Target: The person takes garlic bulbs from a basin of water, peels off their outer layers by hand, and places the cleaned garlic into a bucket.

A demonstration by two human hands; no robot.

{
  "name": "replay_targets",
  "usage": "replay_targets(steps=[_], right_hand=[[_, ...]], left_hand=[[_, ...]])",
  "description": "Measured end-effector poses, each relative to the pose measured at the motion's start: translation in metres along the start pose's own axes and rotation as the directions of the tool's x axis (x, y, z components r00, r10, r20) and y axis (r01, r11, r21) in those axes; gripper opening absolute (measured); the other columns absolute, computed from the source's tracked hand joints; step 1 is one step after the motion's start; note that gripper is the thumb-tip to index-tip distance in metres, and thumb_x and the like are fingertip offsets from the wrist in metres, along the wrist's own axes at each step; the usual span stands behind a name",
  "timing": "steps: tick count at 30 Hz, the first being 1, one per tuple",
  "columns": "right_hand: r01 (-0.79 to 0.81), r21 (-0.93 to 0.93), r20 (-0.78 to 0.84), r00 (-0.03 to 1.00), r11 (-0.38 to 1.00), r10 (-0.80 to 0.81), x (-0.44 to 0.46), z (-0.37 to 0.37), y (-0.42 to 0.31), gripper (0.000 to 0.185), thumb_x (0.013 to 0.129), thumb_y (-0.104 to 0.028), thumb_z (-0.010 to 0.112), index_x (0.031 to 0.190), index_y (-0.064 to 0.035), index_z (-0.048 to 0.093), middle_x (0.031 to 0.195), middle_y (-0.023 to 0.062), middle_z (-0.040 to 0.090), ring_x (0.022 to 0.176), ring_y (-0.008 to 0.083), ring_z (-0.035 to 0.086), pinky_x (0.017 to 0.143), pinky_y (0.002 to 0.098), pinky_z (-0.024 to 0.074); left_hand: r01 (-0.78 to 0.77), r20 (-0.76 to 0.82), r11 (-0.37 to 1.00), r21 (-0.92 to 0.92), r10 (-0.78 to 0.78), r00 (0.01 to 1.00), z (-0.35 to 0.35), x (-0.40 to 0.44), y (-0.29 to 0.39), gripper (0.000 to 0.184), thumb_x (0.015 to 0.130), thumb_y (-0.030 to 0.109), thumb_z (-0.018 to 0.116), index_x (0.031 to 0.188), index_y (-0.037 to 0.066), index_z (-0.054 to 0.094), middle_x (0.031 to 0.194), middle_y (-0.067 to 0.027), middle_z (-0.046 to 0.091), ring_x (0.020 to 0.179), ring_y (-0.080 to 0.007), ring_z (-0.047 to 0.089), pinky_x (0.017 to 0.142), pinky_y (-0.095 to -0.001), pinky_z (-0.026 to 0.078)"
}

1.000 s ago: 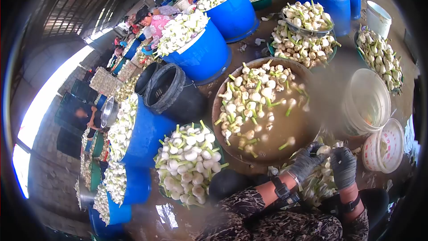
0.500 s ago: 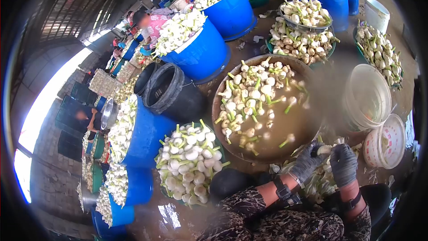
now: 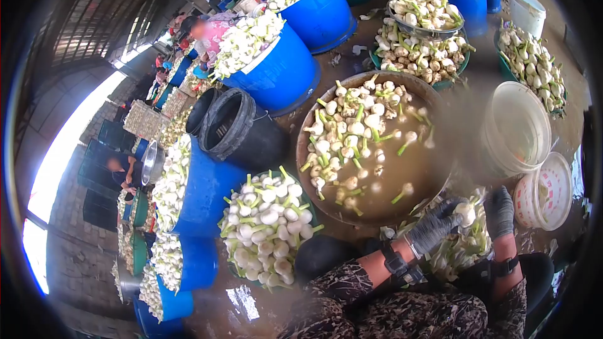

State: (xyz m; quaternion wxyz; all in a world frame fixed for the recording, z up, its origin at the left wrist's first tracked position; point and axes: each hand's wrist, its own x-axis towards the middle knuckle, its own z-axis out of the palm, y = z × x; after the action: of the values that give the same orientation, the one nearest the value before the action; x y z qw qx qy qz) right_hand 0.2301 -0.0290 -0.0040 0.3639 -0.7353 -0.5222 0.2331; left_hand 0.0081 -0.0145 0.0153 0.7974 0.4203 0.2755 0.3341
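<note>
One garlic bulb is sitting at fingertips of left hand, above heap of leafy scraps. Left hand is gripping bulb. Right hand is standing just beside bulb; view is not showing whether its fingers are closing on anything. Round basin is lying ahead of hands, holding murky water and loose bulbs. Pile of white garlic is rising left of basin. Translucent bucket is standing right of basin, near red-printed tub.
</note>
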Motion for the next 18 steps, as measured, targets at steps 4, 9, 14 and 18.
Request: replay_targets(steps=[4, 9, 14, 18], right_hand=[[0.207, -0.118, -0.069, 0.974, 0.971, -0.216, -0.006, -0.020, -0.040, 0.023, 0.085, -0.013, 0.061, 0.105, -0.0018, 0.060, 0.101, 0.0182, 0.062, 0.097, 0.0350, 0.059, 0.088, 0.0413, 0.0458], [0.561, -0.074, 0.128, 0.825, 0.824, -0.551, -0.028, -0.019, -0.082, 0.023, 0.073, -0.006, 0.067, 0.096, -0.0054, 0.065, 0.093, 0.0140, 0.063, 0.094, 0.0357, 0.058, 0.095, 0.0453, 0.0423], [0.498, -0.034, 0.099, 0.865, 0.867, -0.493, -0.039, -0.006, -0.083, 0.015, 0.071, 0.000, 0.066, 0.085, -0.0046, 0.064, 0.080, 0.0127, 0.063, 0.080, 0.0339, 0.060, 0.076, 0.0421, 0.0477], [0.452, -0.056, 0.123, 0.888, 0.890, -0.443, -0.043, -0.005, -0.081, 0.012, 0.074, 0.000, 0.065, 0.085, -0.0050, 0.063, 0.079, 0.0150, 0.063, 0.075, 0.0342, 0.061, 0.067, 0.0397, 0.0487]], left_hand=[[0.056, 0.011, 0.955, -0.291, -0.055, 0.998, -0.007, 0.003, 0.002, 0.039, 0.098, 0.023, 0.055, 0.133, 0.009, 0.049, 0.122, -0.0011, 0.056, 0.107, -0.0096, 0.054, 0.088, -0.0250, 0.049], [0.084, 0.067, 0.989, -0.121, -0.076, 0.995, -0.002, -0.001, 0.013, 0.038, 0.098, 0.028, 0.055, 0.130, 0.009, 0.051, 0.109, 0.0012, 0.056, 0.094, -0.0069, 0.054, 0.079, -0.0232, 0.049], [0.096, 0.094, 0.986, 0.138, -0.109, 0.989, -0.007, 0.000, -0.002, 0.038, 0.098, 0.033, 0.054, 0.129, 0.010, 0.052, 0.090, 0.0066, 0.053, 0.077, -0.0038, 0.048, 0.068, -0.0226, 0.046], [0.177, 0.117, 0.977, 0.116, -0.190, 0.975, -0.010, -0.002, -0.006, 0.040, 0.099, 0.033, 0.052, 0.132, 0.011, 0.051, 0.097, 0.0047, 0.056, 0.084, -0.0033, 0.051, 0.068, -0.0219, 0.046]])
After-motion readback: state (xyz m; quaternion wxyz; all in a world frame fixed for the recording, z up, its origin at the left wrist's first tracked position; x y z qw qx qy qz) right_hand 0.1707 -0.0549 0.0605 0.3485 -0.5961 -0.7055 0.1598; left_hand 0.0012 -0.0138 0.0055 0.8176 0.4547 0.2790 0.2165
